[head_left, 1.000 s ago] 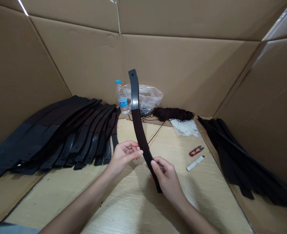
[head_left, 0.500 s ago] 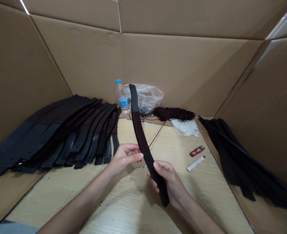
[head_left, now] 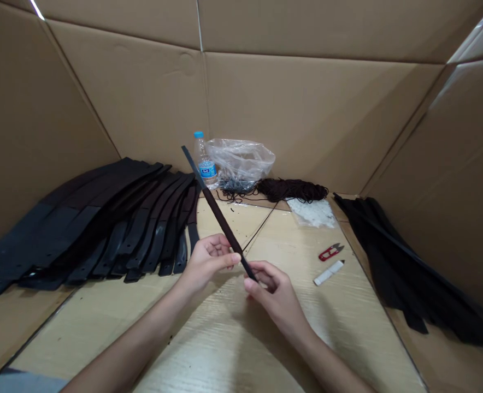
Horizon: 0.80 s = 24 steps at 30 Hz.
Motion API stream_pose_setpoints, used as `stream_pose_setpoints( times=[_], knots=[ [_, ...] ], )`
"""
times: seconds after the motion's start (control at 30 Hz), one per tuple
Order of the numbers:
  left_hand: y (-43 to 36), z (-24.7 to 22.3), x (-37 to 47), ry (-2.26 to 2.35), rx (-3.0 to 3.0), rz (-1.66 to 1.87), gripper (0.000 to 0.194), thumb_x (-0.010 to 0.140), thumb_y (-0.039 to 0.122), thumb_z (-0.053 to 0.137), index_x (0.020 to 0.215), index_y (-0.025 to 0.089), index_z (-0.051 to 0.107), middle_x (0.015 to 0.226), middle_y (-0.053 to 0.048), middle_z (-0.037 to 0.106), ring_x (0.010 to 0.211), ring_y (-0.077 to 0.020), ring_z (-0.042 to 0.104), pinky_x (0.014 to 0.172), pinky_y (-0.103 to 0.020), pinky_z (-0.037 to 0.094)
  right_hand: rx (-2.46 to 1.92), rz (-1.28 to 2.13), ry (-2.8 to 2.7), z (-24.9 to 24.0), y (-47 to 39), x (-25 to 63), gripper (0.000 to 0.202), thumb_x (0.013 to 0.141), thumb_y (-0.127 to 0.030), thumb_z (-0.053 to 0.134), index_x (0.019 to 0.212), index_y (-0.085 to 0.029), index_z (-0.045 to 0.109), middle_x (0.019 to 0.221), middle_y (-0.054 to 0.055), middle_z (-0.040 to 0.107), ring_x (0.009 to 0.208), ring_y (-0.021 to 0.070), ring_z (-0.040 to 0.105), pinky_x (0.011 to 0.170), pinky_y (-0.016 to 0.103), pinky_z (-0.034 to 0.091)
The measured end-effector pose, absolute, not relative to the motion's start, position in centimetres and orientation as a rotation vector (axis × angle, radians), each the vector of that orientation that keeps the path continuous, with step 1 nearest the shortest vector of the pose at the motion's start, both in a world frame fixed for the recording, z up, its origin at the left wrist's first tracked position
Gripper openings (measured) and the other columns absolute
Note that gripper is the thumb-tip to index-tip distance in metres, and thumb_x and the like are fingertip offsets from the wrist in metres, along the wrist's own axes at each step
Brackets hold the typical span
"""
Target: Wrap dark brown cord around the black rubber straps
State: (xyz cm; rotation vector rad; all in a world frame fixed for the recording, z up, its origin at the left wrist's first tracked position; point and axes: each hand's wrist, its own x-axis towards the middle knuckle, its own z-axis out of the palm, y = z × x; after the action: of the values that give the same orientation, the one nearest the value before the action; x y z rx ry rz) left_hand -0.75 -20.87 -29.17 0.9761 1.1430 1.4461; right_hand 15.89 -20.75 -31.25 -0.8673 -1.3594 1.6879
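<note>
A long black strip (head_left: pixel 221 218) with a dark brown cord-wrapped middle is held up in front of me, its narrow edge toward the camera, its top leaning left. My right hand (head_left: pixel 266 286) pinches its lower end. My left hand (head_left: pixel 217 259) has thumb and fingertips closed at the strip, near the lower end of the wrapping; whether they also grip the cord is hidden. From that spot a thin dark cord (head_left: pixel 261 226) runs taut toward a dark brown heap of cord (head_left: pixel 293 190) at the back.
Many similar strips (head_left: pixel 81 218) are piled at the left. Black strips (head_left: pixel 405 267) lie at the right. At the back stand a water bottle (head_left: pixel 207 164) and a clear bag (head_left: pixel 241 161). Red snips (head_left: pixel 330 251) and a white-wrapped blade (head_left: pixel 329 273) lie right of my hands.
The strip has turned from its broad face to its narrow edge, and its top has swung left. My right hand has shifted its grip, with its fingers now nearer my left hand.
</note>
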Motion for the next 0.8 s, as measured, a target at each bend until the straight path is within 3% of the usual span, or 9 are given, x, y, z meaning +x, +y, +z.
stream_pose_setpoints(
  times=[0.1, 0.27, 0.5, 0.8],
  knots=[
    [-20.91, -29.10, -0.65, 1.177, 0.991, 1.444, 0.034, 0.049, 0.028, 0.087, 0.066, 0.014, 0.061, 0.049, 0.003, 0.057, 0.044, -0.0080, 0.049, 0.045, -0.019, 0.038, -0.939, 1.452, -1.501, -31.10, -20.58, 16.00, 0.028, 0.077, -0.039, 0.068, 0.092, -0.016, 0.071, 0.085, 0.006, 0.065, 0.079, 0.0182, 0.058, 0.064, 0.027, 0.047],
    [-20.83, -29.21, -0.85, 1.184, 1.032, 1.452, 0.031, 0.052, 0.029, 0.085, 0.068, 0.014, 0.063, 0.050, 0.002, 0.058, 0.045, -0.0092, 0.051, 0.046, -0.020, 0.039, -0.927, 1.355, -1.650, -30.56, -20.67, 16.16, 0.033, 0.086, -0.044, 0.055, 0.077, -0.015, 0.069, 0.067, 0.003, 0.056, 0.064, 0.0153, 0.052, 0.056, 0.026, 0.039],
    [-20.82, -29.49, -1.09, 1.186, 1.050, 1.440, 0.029, 0.056, 0.029, 0.083, 0.071, 0.014, 0.064, 0.051, 0.002, 0.059, 0.046, -0.0090, 0.051, 0.047, -0.020, 0.039, -0.949, 1.477, -1.605, -30.57, -20.68, 16.31, 0.048, 0.085, -0.058, 0.051, 0.073, -0.014, 0.065, 0.059, 0.003, 0.057, 0.058, 0.0147, 0.051, 0.055, 0.026, 0.038],
    [-21.04, -29.20, -0.76, 1.131, 0.949, 1.444, 0.026, 0.055, 0.026, 0.083, 0.070, 0.014, 0.065, 0.048, 0.002, 0.056, 0.046, -0.0093, 0.050, 0.044, -0.019, 0.034, -0.930, 1.734, -1.365, -31.03, -20.76, 16.05, 0.052, 0.077, -0.064, 0.059, 0.075, -0.013, 0.067, 0.059, 0.003, 0.060, 0.054, 0.0135, 0.053, 0.052, 0.024, 0.038]
  ],
)
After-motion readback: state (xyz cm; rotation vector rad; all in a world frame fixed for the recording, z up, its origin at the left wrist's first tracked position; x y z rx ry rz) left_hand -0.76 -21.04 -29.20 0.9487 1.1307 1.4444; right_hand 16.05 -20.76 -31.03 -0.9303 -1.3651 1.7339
